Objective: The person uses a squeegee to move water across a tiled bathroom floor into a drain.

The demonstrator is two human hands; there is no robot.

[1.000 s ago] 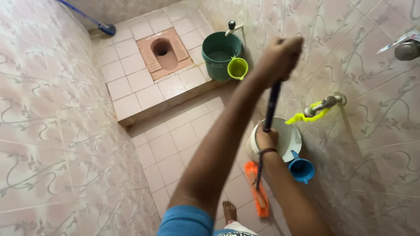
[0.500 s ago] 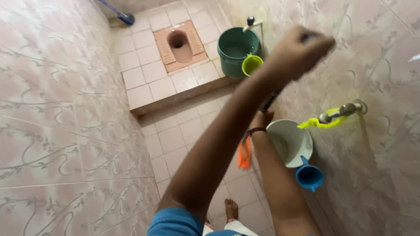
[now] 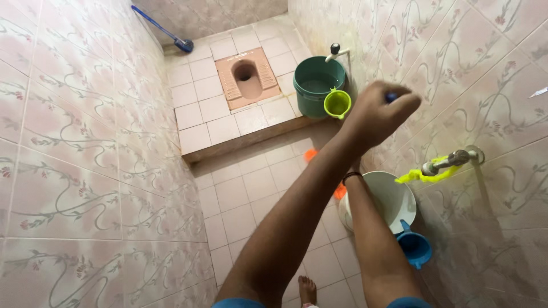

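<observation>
Head cam looks down into a narrow tiled bathroom w/ pink-patterned walls. Left hand (image 3: 374, 114) is raised in the middle-right of the scene, fist closed tight around the dark top end of a broom handle (image 3: 390, 97); only a small bit of the handle pokes out above the knuckles. Right hand is hidden behind the left forearm, so can't tell its grip; only its wrist, w/ a dark band (image 3: 352, 175), and forearm show.

Orange broom bristles (image 3: 310, 154) sit low on the floor tiles, near the base of the raised step; a 2nd orange patch peeks out just right of the left forearm, beside the white bucket (image 3: 394, 197).

White bucket stands at the right wall, under a wall tap (image 3: 451, 158) w/ a yellow-green strip tied on it. A blue mug (image 3: 415, 248) touches the bucket's near side.

Far end: raised tiled platform w/ a pink squat toilet pan (image 3: 247, 77). To its right, a dark green bucket (image 3: 317, 85) under another tap, w/ a lime-green mug (image 3: 337, 104) hooked on its rim. A blue-handled brush (image 3: 162, 28) leans in the far left corner. One bare foot (image 3: 307, 289) shows at the near edge.
</observation>
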